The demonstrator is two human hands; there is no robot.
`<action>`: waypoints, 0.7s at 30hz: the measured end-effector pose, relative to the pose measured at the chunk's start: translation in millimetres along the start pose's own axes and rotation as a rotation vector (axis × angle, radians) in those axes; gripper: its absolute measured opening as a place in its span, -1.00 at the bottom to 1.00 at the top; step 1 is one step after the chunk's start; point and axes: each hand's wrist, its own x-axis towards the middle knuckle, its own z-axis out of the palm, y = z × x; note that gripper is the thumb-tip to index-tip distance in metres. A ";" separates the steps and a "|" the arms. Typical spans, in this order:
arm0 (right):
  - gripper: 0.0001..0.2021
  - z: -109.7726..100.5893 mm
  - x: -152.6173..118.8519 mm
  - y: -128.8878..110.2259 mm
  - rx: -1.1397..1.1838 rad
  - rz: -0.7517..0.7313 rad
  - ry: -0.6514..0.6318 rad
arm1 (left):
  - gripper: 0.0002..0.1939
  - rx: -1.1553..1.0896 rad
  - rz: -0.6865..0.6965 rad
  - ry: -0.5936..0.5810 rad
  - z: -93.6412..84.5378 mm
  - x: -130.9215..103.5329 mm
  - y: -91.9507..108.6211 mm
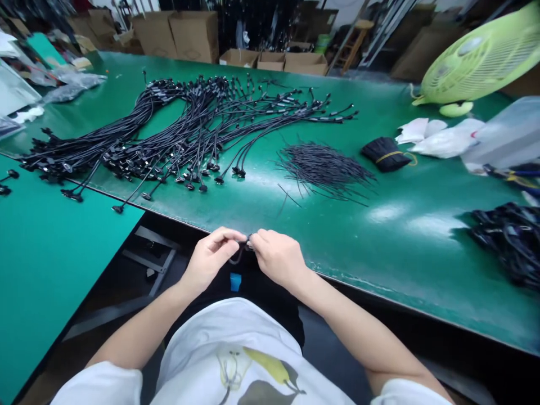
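Note:
At the table's front edge, my left hand (206,257) pinches a short dark cable (237,257) between thumb and fingertips. My right hand (279,257) is closed on the same cable just beside it, its fingers curled over most of it. A small loop hangs under the fingertips; the cable's ends are hidden. Beyond my hands lies a loose pile of thin black ties (324,169), with a banded bundle of similar black strands (385,154) to its right. A large heap of black cables with connector ends (169,135) spreads over the far left.
The green table (236,205) runs across the view, with a second green surface (54,270) at left. A yellow-green fan (476,62), plastic bags (502,132) and a dark cable heap (512,239) are at right. Cardboard boxes (194,36) stand behind.

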 end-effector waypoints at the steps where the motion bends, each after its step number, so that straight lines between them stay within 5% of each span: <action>1: -0.74 -3.8 -1.3 -2.3 -0.049 -0.020 0.047 | -0.77 -0.024 -0.047 -0.007 2.1 -5.2 1.3; 5: -0.79 -30.1 -4.0 -15.2 -0.089 -0.081 0.172 | -0.74 -0.100 -0.163 -0.041 10.7 -17.9 5.2; 10: -0.81 -38.2 1.2 -21.6 0.184 -0.001 0.255 | -0.66 -0.075 -0.076 -0.021 26.8 -11.3 -7.3; 16: -0.61 1.1 -3.3 -7.7 1.248 0.565 -0.160 | -0.66 -0.053 -0.050 0.018 37.7 1.6 -31.8; 19: -0.57 -2.2 -12.8 4.8 1.116 0.584 -0.213 | -0.69 -0.211 -0.137 0.025 39.1 9.2 -35.7; 21: -0.64 -12.6 -15.8 13.4 0.874 0.563 -0.071 | -0.70 -0.281 -0.157 0.029 40.3 14.1 -35.7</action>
